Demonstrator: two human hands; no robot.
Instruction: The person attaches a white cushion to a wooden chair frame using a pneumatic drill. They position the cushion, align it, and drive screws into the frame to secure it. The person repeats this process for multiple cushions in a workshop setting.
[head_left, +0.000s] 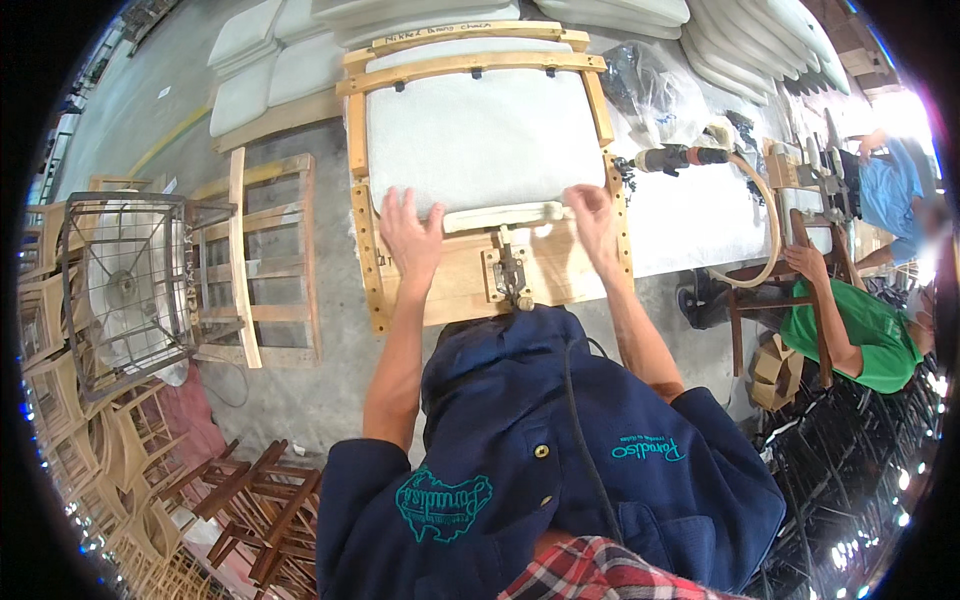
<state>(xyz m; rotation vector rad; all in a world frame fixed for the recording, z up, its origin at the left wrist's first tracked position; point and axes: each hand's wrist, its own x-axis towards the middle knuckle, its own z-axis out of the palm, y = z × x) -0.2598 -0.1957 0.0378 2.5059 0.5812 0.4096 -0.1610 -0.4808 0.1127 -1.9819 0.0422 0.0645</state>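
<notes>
A pale seat-shaped pad (485,130) lies in a wooden jig (362,230) in front of me, under a wooden crossbar (470,72) at its far end. My left hand (411,235) is open, its spread fingers resting on the pad's near left corner. At the near right corner my right hand (595,222) has its fingers curled in by the end of a white padded bar (500,217); whatever they pinch is hidden. Between my hands, this bar sits along the pad's near edge. A metal toggle clamp (508,272) on the jig's board connects to it.
A power tool (672,158) with a pale hose (770,215) lies right of the jig. Stacked pads (755,45) stand behind. Left are a slatted wooden frame (255,265) and a caged fan (125,285). A co-worker in green (850,335) handles a brown chair frame (815,330) at right.
</notes>
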